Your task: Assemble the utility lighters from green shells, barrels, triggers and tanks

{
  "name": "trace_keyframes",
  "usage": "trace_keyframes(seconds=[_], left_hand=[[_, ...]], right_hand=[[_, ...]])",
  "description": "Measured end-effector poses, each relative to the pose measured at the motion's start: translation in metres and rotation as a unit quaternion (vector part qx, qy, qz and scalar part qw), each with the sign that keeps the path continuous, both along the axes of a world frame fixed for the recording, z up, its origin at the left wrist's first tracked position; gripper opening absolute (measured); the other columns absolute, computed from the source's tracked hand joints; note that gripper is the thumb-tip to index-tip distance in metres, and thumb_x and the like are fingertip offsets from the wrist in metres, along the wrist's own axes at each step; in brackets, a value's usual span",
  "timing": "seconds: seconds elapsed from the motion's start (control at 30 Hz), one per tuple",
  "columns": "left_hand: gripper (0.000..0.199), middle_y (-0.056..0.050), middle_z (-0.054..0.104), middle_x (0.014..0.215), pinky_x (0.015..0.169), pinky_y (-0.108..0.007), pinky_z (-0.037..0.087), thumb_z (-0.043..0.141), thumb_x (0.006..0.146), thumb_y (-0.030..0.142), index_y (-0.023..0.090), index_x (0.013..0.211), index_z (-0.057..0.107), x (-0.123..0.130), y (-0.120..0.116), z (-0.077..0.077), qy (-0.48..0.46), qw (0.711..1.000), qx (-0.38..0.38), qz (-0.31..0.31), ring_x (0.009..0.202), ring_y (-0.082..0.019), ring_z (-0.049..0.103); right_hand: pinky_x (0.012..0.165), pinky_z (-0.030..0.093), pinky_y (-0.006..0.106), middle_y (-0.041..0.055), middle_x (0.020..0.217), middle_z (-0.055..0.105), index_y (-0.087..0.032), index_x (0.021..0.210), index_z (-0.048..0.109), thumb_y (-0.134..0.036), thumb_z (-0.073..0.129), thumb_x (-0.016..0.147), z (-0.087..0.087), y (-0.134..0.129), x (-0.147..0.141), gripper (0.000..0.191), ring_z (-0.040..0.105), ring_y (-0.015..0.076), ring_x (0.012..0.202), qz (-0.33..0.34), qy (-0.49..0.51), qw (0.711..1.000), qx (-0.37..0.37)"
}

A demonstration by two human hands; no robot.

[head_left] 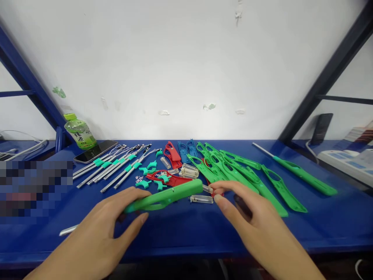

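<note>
My left hand (109,227) is closed around a green long-nozzle lighter (171,194), held tilted above the table. Its metal rod (68,230) sticks out past the hand at lower left. My right hand (247,210) has thumb and index finger at a small clear fuel tank (207,189), close to the handle's wide end. Another clear fuel tank (201,199) lies just below, with several more (189,171) behind. Red casing halves (171,179) and teal clips (142,184) lie behind the lighter. Green casing halves (233,167) spread beyond my right hand.
Metal rods with wires (110,167) lie at left, near a phone (96,151) and a green bottle (80,132). Blue casing halves (187,151) lie at the back. Another green lighter (305,177) lies at right. A white wall backs the blue table (186,233).
</note>
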State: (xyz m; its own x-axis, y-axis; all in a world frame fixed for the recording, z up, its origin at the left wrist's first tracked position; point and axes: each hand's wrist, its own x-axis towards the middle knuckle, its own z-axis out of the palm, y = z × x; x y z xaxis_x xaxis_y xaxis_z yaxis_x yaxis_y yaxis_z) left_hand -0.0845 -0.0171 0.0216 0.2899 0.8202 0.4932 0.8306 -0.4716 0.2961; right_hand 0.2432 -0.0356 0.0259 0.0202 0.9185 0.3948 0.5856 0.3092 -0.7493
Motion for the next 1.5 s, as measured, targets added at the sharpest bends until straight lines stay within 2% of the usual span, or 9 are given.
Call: trace_keyframes(seconds=[0.17,0.37,0.53,0.77,0.87,1.1,1.23,1.4,1.5], left_hand=[[0.032,-0.001,0.084,0.114,0.079,-0.021,0.066,0.05,0.117,0.044,0.032,0.134,0.075,0.039,0.006,0.007,0.026,0.993,0.045,-0.101,0.096,-0.018,0.084],[0.031,0.0,0.085,0.104,0.078,-0.022,0.064,0.051,0.119,0.044,0.025,0.132,0.071,0.049,0.009,-0.004,0.034,0.976,0.178,-0.118,0.081,-0.015,0.082],[0.031,0.004,0.086,0.097,0.075,-0.02,0.062,0.054,0.118,0.049,0.027,0.119,0.076,0.051,0.006,-0.01,-0.004,0.983,0.115,-0.142,0.077,-0.014,0.082],[0.043,0.005,0.086,0.082,0.06,-0.017,0.06,0.058,0.111,0.062,0.032,0.099,0.087,0.055,-0.005,0.009,-0.056,0.992,-0.042,-0.101,0.068,-0.016,0.081],[0.032,0.005,0.088,0.087,0.06,-0.018,0.06,0.07,0.104,0.06,0.034,0.099,0.088,0.052,-0.005,0.013,-0.077,0.99,-0.077,-0.087,0.074,-0.019,0.083],[0.011,0.007,0.086,0.091,0.068,-0.017,0.06,0.079,0.099,0.043,0.033,0.1,0.083,0.048,0.005,0.006,-0.12,0.99,-0.027,-0.072,0.074,-0.015,0.082],[0.014,0.004,0.079,0.084,0.059,-0.021,0.056,0.08,0.094,0.041,0.029,0.09,0.075,0.039,0.006,-0.002,-0.113,0.99,-0.067,-0.057,0.067,-0.017,0.075],[0.028,0.002,0.081,0.105,0.076,-0.022,0.062,0.077,0.1,0.046,0.037,0.127,0.078,0.022,0.005,-0.016,-0.075,0.989,-0.106,-0.067,0.086,-0.019,0.08],[0.025,0.001,0.077,0.102,0.076,-0.019,0.061,0.074,0.104,0.053,0.038,0.122,0.082,0.017,0.004,-0.02,-0.075,0.987,-0.104,-0.098,0.083,-0.016,0.078]], right_hand=[[0.051,0.042,0.029,0.0006,0.086,0.08,-0.031,0.133,0.077,-0.062,0.064,0.106,0.001,0.006,-0.002,0.043,0.06,0.0178,0.06,0.036,0.038,0.995,-0.088],[0.049,0.031,0.027,-0.0015,0.07,0.064,-0.023,0.109,0.078,-0.072,0.061,0.105,0.009,0.012,-0.004,0.052,0.045,0.0131,0.055,0.046,0.125,0.985,-0.11],[0.051,0.025,0.027,-0.0052,0.075,0.052,-0.026,0.112,0.071,-0.082,0.061,0.101,0.003,0.011,0.004,0.058,0.035,0.0109,0.057,0.057,0.164,0.966,-0.192],[0.058,0.027,0.03,-0.0069,0.069,0.033,-0.032,0.124,0.066,-0.087,0.054,0.101,0.016,-0.011,0.01,0.061,0.034,0.0161,0.063,0.027,0.164,0.966,-0.2],[0.058,0.026,0.031,-0.0067,0.07,0.034,-0.033,0.125,0.065,-0.086,0.055,0.1,0.02,-0.016,0.015,0.059,0.032,0.0166,0.064,0.008,0.161,0.967,-0.198],[0.057,0.032,0.028,-0.0066,0.07,0.039,-0.035,0.131,0.065,-0.079,0.054,0.105,0.012,-0.003,0.03,0.052,0.039,0.0159,0.063,0.058,0.085,0.974,-0.202],[0.065,0.045,0.028,-0.0026,0.089,0.06,-0.037,0.133,0.065,-0.074,0.061,0.103,0.013,-0.001,0.027,0.048,0.056,0.0185,0.076,0.091,0.094,0.965,-0.229],[0.079,0.053,0.028,-0.0011,0.118,0.072,-0.039,0.133,0.068,-0.057,0.072,0.1,0.018,-0.002,0.016,0.038,0.066,0.0224,0.102,0.135,0.084,0.954,-0.253],[0.086,0.053,0.027,-0.0032,0.118,0.072,-0.037,0.124,0.072,-0.048,0.076,0.097,0.021,-0.002,0.008,0.029,0.065,0.0217,0.108,0.139,0.096,0.955,-0.243]])
